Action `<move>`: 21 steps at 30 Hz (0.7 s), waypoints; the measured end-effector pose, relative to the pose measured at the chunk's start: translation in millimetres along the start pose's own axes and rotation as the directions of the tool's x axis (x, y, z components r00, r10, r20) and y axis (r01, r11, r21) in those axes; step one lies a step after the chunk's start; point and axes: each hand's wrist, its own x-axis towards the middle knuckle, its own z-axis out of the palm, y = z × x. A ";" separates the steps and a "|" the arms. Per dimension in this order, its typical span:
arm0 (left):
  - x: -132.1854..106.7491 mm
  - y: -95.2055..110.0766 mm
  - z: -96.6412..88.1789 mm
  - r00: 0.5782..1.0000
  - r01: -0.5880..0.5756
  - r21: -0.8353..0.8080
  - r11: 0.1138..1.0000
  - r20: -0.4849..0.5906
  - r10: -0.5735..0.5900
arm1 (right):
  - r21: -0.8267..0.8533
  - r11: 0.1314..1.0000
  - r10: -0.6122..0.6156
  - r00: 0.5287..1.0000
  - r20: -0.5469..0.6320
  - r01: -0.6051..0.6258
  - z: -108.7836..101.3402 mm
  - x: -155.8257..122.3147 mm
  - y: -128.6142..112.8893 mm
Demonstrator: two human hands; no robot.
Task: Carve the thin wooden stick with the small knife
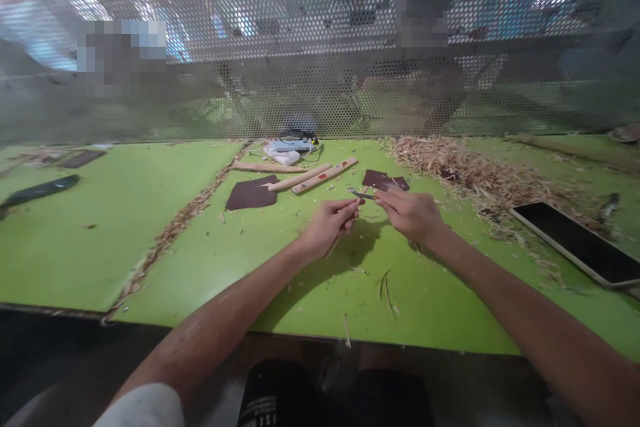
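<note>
Left hand (327, 225), right hand (411, 213): fingers pinched closed on small blade-like tool (361, 194); slip could nick fingertip, hands nearly touching

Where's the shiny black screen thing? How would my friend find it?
Start at the green table and go to its right side, beside the heap of wood shavings. The flat device lies there, right of the right hand. It alone is a smooth, glossy black rectangle with a pale rim; the dark sheets near the wooden sticks are dull brown.
</note>
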 end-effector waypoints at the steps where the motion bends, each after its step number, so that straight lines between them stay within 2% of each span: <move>1: -0.2 0.7 0.3 1.000 0.001 0.002 1.000 -0.003 -0.001 | -0.016 1.000 0.001 1.000 -0.007 -0.001 1.0 0.1 0.5; 4: -1.5 3.7 2.6 1.000 0.004 -0.014 1.000 -0.015 -0.004 | -0.033 0.999 0.003 0.999 -0.040 -0.005 4.1 -0.5 9.5; 7: -3.5 6.1 4.7 1.000 0.024 -0.001 1.000 0.019 -0.024 | -0.010 0.996 0.087 0.994 -0.064 -0.087 2.9 -2.4 35.0; 10: -3.3 5.8 4.3 0.998 0.013 -0.008 1.000 0.060 -0.012 | 0.004 0.976 0.215 0.956 -0.198 -0.219 -2.6 -5.1 63.1; 12: -1.5 4.7 2.7 0.999 0.008 -0.023 1.000 0.054 -0.006 | 0.061 0.971 0.238 0.939 -0.247 -0.230 -4.8 -5.9 68.9; 14: 0.4 4.0 1.0 0.998 0.014 -0.027 1.000 0.056 -0.013 | 0.146 0.970 0.222 0.954 -0.201 -0.194 -3.6 -5.4 60.0; 17: 1.3 4.0 -0.3 0.997 0.006 -0.023 1.000 0.079 -0.004 | 0.232 0.968 0.126 0.987 -0.098 -0.101 2.5 -3.4 30.4; 21: -0.1 3.8 0.0 0.995 -0.010 0.019 1.000 0.102 0.008 | 0.196 0.981 0.007 0.999 -0.039 0.001 6.8 -2.8 -0.3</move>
